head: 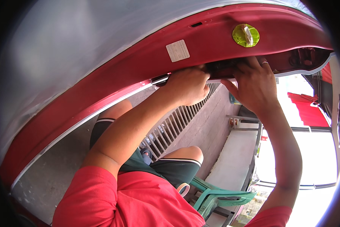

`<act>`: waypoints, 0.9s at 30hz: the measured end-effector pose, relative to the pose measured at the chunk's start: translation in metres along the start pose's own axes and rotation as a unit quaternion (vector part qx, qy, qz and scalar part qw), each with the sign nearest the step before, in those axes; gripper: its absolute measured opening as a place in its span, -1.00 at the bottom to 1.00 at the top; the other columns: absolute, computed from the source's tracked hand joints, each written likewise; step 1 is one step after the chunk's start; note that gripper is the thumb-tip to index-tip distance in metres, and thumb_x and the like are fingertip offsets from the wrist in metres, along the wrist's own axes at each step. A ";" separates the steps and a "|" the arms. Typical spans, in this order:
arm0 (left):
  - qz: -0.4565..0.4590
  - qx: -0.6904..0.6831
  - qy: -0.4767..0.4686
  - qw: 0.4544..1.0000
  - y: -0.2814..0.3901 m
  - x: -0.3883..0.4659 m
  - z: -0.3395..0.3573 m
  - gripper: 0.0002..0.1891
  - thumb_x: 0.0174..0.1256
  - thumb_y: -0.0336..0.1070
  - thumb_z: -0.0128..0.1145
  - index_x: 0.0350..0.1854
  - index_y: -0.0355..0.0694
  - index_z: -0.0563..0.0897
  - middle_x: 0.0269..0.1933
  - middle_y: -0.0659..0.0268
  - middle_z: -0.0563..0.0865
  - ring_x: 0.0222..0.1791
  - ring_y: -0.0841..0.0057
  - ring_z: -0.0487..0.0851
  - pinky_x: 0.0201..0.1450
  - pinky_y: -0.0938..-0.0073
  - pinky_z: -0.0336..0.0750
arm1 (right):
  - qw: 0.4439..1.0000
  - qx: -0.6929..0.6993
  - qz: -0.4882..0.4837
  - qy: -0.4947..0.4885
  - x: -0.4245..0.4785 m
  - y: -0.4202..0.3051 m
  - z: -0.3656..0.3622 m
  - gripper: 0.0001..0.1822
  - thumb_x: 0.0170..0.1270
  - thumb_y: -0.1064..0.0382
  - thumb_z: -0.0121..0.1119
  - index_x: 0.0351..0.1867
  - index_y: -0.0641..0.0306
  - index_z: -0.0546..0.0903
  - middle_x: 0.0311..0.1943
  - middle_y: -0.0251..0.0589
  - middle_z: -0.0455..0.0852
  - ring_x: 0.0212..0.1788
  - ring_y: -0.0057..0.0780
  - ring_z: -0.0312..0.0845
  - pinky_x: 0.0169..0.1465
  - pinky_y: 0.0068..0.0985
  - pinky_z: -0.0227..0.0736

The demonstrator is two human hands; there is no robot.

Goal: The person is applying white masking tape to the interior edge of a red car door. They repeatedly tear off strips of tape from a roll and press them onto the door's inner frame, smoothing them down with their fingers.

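Observation:
A red painted car body panel (107,76) curves across the view in front of me. A dark recess (219,69) runs along its lower edge. My left hand (189,85) is at the left of this recess, fingers curled, their tips hidden. Farther right, my right hand (255,82) has its fingers up inside the recess and its thumb apart, below the edge. A ring is on one of its fingers. Whether either hand holds something cannot be seen. Above them, a white label (178,51) with writing and a round yellow-green patch (246,35) with a tape strip are on the panel.
Pale sheeting (65,34) covers the area beyond the panel. A slatted drain grate (175,122) crosses the concrete floor (62,161) below. A roll of tape (183,189) is by my thigh, near a green plastic chair (215,195). Red cloth (309,109) hangs at right.

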State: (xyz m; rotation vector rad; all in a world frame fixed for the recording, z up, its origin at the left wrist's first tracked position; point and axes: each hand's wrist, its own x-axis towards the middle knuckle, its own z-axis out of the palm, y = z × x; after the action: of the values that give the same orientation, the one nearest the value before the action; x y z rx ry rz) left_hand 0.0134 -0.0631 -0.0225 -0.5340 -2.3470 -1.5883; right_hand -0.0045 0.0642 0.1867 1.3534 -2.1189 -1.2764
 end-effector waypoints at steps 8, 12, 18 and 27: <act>0.039 -0.006 0.097 0.994 -0.001 -0.006 0.012 -0.78 0.48 -0.27 0.22 -0.06 -0.33 0.77 0.10 -0.09 0.81 0.03 -0.12 0.86 0.19 -0.20 0.74 | 1.000 0.027 -0.001 -0.004 0.002 0.003 -0.003 -0.63 0.39 -0.25 0.54 -0.28 -0.06 0.98 -0.19 -0.47 0.91 0.30 -0.45 0.69 0.36 -0.26 0.63; 0.032 -0.008 0.071 0.997 -0.002 -0.005 0.010 -0.79 0.48 -0.28 0.21 -0.07 -0.33 0.76 0.06 -0.08 0.80 0.04 -0.11 0.86 0.17 -0.20 0.74 | 1.000 0.010 -0.005 -0.002 0.002 0.002 -0.004 -0.64 0.39 -0.26 0.53 -0.28 -0.08 0.98 -0.18 -0.47 0.91 0.30 -0.44 0.69 0.36 -0.25 0.63; 0.028 -0.020 0.050 0.998 -0.008 0.000 0.012 -0.75 0.49 -0.28 0.19 -0.01 -0.35 0.76 0.06 -0.11 0.82 0.04 -0.17 0.85 0.20 -0.20 0.72 | 1.000 0.000 -0.004 -0.020 0.003 0.000 -0.004 -0.62 0.41 -0.27 0.51 -0.25 -0.07 0.98 -0.15 -0.47 0.91 0.33 -0.43 0.67 0.36 -0.24 0.62; -0.025 -0.030 -0.008 0.999 0.001 0.006 0.001 -0.64 0.52 -0.24 0.19 0.13 -0.43 0.77 0.15 -0.22 0.85 0.14 -0.17 0.87 0.29 -0.17 0.72 | 1.000 -0.024 -0.005 -0.010 0.001 -0.001 -0.001 -0.59 0.44 -0.30 0.48 -0.25 -0.06 0.97 -0.12 -0.49 0.90 0.35 -0.46 0.64 0.28 -0.26 0.62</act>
State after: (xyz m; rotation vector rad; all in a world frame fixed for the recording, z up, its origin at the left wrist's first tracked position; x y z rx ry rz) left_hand 0.0084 -0.0614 -0.0198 -0.5059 -2.3494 -1.6867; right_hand -0.0038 0.0627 0.1866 1.3384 -2.0840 -1.3403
